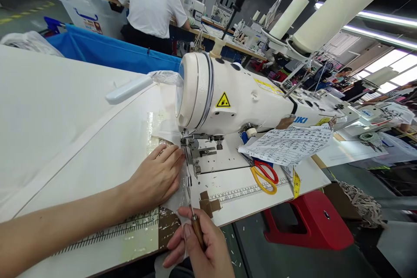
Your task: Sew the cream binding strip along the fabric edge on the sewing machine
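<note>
Here the white sewing machine (234, 100) takes up the middle of the bench, its far end lost behind a printed paper sheet (289, 143) draped over the arm; everything else sits around it. To the machine's left spreads the white fabric (65, 126), running off the frame's left edge so its full extent cannot be seen; a folded band crosses it diagonally toward the needle. Behind the machine a person in a white shirt (150, 0) stands with their back turned, head cut off by the top edge; a blue bin (110, 52) lies between that person and the machine. Above and to the right of the machine rise large cream thread cones (339, 8), blurred and partly out of frame. Below the bench, right of the machine's base, sits a red stool (309, 221). In front of the machine lie scissors (265, 176) with red and yellow handles, blades tucked under the paper. The left hand (156, 178) lies flat, fingers spread, pressing the fabric just left of the presser foot (195, 147); it grasps nothing. The right hand (202, 247), at the bench's near edge, is closed about the wooden handle of a thin awl (192, 206); its metal tip points up toward the presser foot, too fine to make out where it ends.
</note>
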Motion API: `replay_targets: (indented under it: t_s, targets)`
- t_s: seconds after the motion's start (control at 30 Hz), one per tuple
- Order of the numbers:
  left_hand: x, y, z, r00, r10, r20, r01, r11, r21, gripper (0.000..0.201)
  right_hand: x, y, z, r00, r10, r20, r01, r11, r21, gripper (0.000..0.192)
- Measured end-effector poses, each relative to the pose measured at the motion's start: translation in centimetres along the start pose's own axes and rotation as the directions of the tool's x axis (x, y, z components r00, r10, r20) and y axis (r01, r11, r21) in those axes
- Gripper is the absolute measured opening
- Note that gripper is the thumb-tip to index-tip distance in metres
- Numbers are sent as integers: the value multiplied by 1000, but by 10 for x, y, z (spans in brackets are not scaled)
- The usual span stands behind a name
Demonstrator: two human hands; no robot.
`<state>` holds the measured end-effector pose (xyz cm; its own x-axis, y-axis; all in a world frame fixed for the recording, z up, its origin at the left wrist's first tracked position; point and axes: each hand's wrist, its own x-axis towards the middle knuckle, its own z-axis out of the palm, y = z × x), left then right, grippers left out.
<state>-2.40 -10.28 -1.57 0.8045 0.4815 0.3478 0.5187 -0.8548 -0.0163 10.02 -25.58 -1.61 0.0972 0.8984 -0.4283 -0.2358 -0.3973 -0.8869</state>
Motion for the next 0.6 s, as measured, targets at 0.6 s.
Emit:
replay_targets:
  t_s: [0.6]
  targets:
    - [12,-9,-1,988,-65,137,66,998,-1,35,19,-24,0,981,-192,29,194,976,-100,48]
